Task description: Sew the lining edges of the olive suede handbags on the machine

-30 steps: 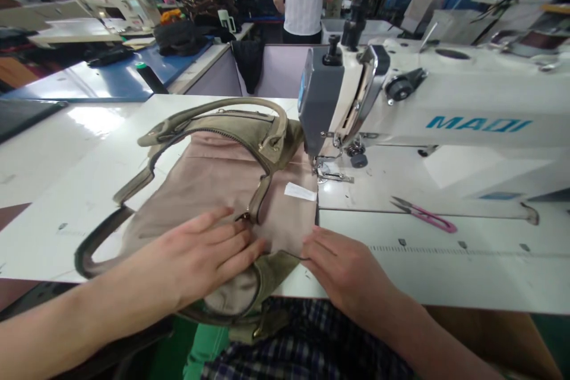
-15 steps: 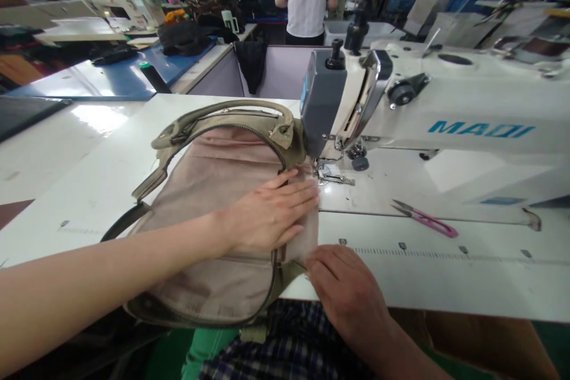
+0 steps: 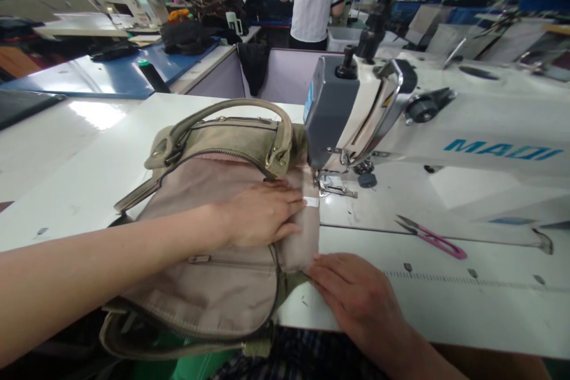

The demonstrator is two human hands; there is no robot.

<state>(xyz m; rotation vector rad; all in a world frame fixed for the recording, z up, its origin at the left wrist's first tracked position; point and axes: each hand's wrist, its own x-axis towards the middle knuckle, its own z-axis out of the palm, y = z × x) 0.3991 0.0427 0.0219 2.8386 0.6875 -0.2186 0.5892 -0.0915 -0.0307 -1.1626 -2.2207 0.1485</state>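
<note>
An olive handbag (image 3: 209,136) lies on the white sewing table, its pink-beige lining (image 3: 209,297) facing up and a zipper running around the opening. My left hand (image 3: 262,214) rests flat on the lining, fingers stretched toward the presser foot (image 3: 336,187). A small white label (image 3: 310,202) shows on the lining just beyond those fingertips. With fingers pressed together, my right hand (image 3: 356,288) grips the near corner of the lining edge. The far part of that edge sits under the sewing machine's needle area.
The white sewing machine (image 3: 503,124) fills the right side. Pink-handled thread snips (image 3: 434,240) lie on the table right of my hands. A dark thread cone (image 3: 151,76) stands at the back left. Beyond the table, a person in a white shirt (image 3: 314,0) stands facing away.
The bag's near handle has come into view at the lower left. A white label is now exposed beside my left fingertips. My left hand has slid slightly left, and the camera view has shifted.
</note>
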